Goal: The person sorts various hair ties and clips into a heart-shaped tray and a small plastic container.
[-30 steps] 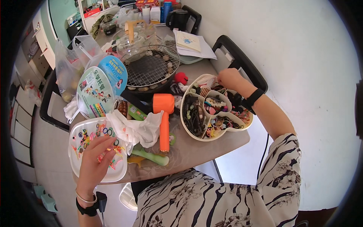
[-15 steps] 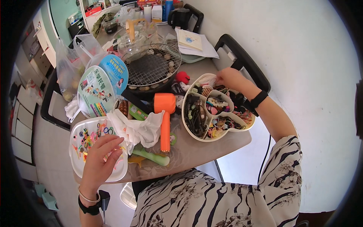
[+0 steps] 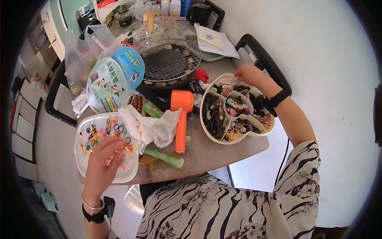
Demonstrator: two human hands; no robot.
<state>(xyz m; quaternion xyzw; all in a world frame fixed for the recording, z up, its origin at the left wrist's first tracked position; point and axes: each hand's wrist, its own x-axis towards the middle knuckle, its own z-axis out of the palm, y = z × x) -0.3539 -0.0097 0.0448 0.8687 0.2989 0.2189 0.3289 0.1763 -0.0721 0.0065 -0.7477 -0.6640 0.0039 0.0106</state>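
Hair ties (image 3: 116, 127) lie on a white tray (image 3: 130, 171) left of the orange hair dryer (image 3: 181, 129). Above them, the left hand (image 3: 102, 159) is spread. Right of the dryer, the right hand (image 3: 250, 75) is over a cream box (image 3: 228, 142), at its back edge; I can't tell if it pinches anything.

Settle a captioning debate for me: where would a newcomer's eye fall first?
Probably on the bright orange, hammer-shaped object, seemingly a hair dryer, near the picture's centre. To its right, the cream, divided, lobed box holds dark and colourful accessories, with the right hand at its far rim. To its left, the left hand is over the shallow white tray of colourful small bands.
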